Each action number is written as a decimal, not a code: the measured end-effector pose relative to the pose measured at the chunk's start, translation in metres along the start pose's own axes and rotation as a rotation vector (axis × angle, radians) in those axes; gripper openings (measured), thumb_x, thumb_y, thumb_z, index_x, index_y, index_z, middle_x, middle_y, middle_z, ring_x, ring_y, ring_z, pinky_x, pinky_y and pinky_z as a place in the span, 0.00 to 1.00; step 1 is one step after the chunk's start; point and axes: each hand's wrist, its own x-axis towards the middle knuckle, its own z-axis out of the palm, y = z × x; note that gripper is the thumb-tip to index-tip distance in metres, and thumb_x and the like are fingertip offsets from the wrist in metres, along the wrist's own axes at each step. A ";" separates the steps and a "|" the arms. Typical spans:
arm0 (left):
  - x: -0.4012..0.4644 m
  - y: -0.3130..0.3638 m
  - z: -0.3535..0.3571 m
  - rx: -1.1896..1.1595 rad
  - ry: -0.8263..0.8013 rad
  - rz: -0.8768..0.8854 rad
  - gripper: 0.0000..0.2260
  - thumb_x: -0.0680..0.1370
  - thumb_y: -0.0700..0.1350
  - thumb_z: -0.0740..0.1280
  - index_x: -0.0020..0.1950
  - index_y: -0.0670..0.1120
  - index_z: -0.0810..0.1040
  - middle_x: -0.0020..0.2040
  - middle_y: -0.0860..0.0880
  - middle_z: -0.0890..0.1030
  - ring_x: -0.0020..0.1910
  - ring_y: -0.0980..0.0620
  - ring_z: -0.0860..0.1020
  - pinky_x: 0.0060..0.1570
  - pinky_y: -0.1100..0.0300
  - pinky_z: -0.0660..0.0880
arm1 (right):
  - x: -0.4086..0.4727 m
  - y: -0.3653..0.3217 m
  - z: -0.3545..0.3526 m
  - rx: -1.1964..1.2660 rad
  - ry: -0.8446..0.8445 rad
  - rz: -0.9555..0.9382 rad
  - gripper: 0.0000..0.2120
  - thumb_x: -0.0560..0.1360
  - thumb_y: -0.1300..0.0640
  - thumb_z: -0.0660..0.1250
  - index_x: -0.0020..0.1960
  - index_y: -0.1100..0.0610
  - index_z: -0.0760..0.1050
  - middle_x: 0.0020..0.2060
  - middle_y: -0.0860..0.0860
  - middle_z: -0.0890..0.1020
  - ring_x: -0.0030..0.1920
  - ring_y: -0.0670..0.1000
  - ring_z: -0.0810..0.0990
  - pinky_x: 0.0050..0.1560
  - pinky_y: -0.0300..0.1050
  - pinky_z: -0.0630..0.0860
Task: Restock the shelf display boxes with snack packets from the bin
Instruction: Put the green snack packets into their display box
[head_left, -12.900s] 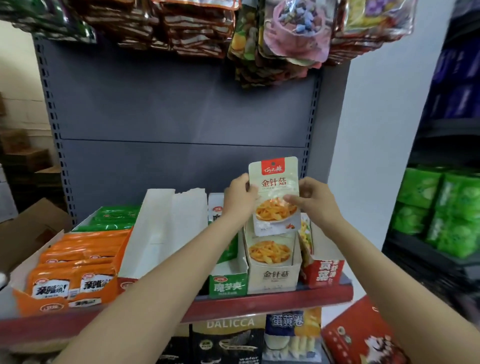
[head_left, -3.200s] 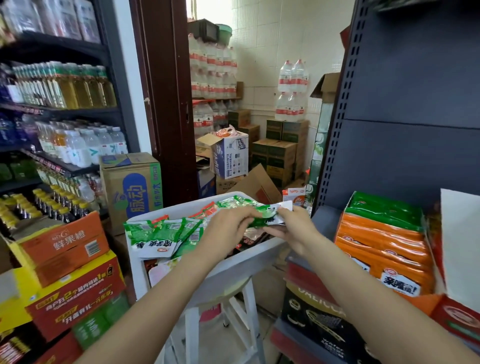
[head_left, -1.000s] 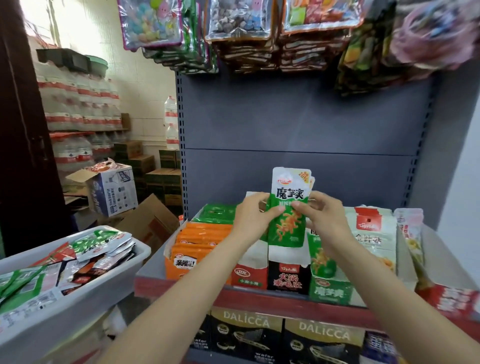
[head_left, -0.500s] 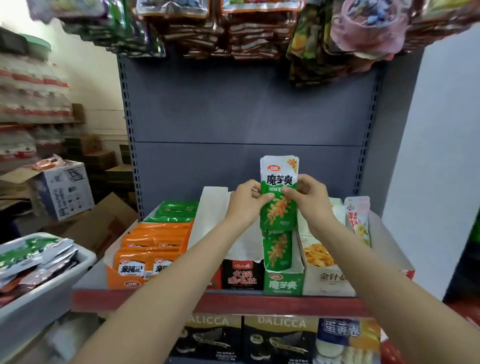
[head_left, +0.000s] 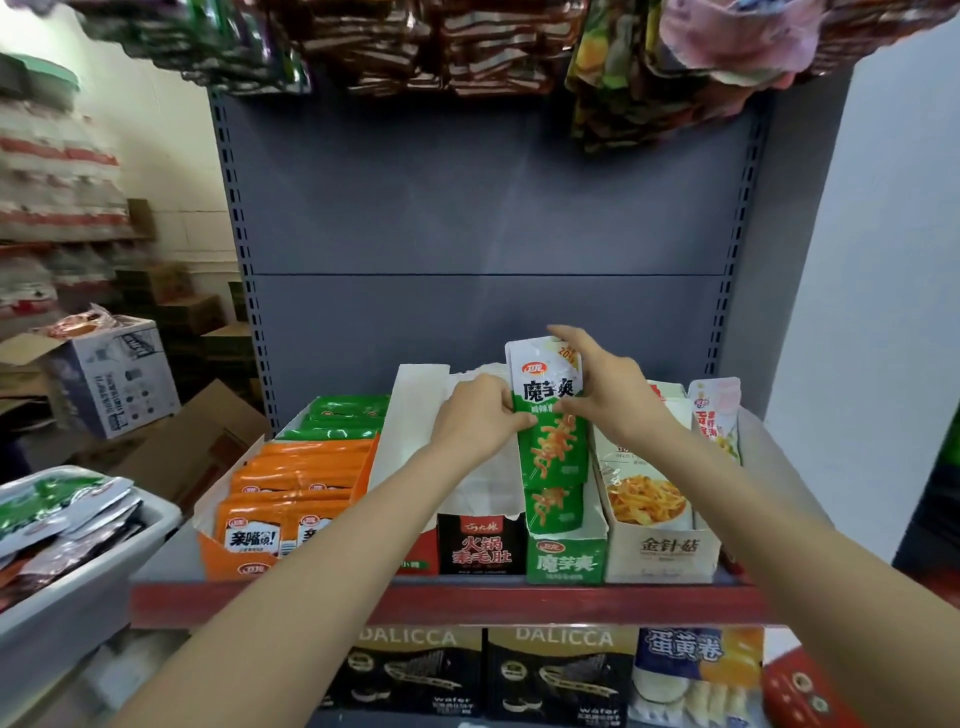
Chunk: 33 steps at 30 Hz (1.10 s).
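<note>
Both hands hold a green and white snack packet (head_left: 551, 410) upright, its lower end inside the green display box (head_left: 566, 558) on the shelf. My left hand (head_left: 475, 415) pinches the packet's left edge. My right hand (head_left: 605, 387) grips its top right and right side. Another green packet (head_left: 553, 506) stands in the box in front of it. At the left edge the white bin (head_left: 78, 582) holds several mixed packets.
On the red-edged shelf (head_left: 441, 603) stand an orange box (head_left: 291, 499) of packets, a black box (head_left: 480, 543) with a white flap, and a beige box (head_left: 662, 551). Bags hang above. Cardboard cartons (head_left: 119, 374) stand at the left. Wafer boxes (head_left: 415, 670) fill the shelf below.
The green packet has come down from above the green box into it. My right hand has shifted up to the packet's top edge. The view has moved slightly right.
</note>
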 end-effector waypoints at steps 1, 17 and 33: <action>-0.001 -0.001 0.002 0.026 -0.011 -0.005 0.10 0.72 0.50 0.72 0.39 0.44 0.79 0.38 0.49 0.81 0.43 0.48 0.79 0.46 0.52 0.76 | -0.001 0.000 0.002 -0.052 -0.018 -0.002 0.36 0.69 0.65 0.73 0.71 0.49 0.60 0.46 0.53 0.79 0.42 0.53 0.77 0.38 0.43 0.72; -0.013 -0.007 0.014 0.052 0.089 0.112 0.16 0.76 0.45 0.68 0.63 0.46 0.72 0.57 0.48 0.75 0.55 0.48 0.75 0.56 0.51 0.72 | -0.013 0.008 0.027 -0.555 0.084 -0.116 0.17 0.76 0.58 0.65 0.64 0.58 0.73 0.58 0.53 0.75 0.56 0.54 0.71 0.53 0.45 0.68; -0.132 -0.117 -0.116 0.109 0.448 -0.076 0.03 0.77 0.48 0.65 0.46 0.51 0.78 0.36 0.58 0.75 0.37 0.55 0.75 0.39 0.59 0.70 | -0.026 -0.146 0.134 0.234 -0.036 -0.214 0.09 0.76 0.63 0.62 0.53 0.56 0.78 0.47 0.50 0.80 0.45 0.46 0.75 0.48 0.36 0.68</action>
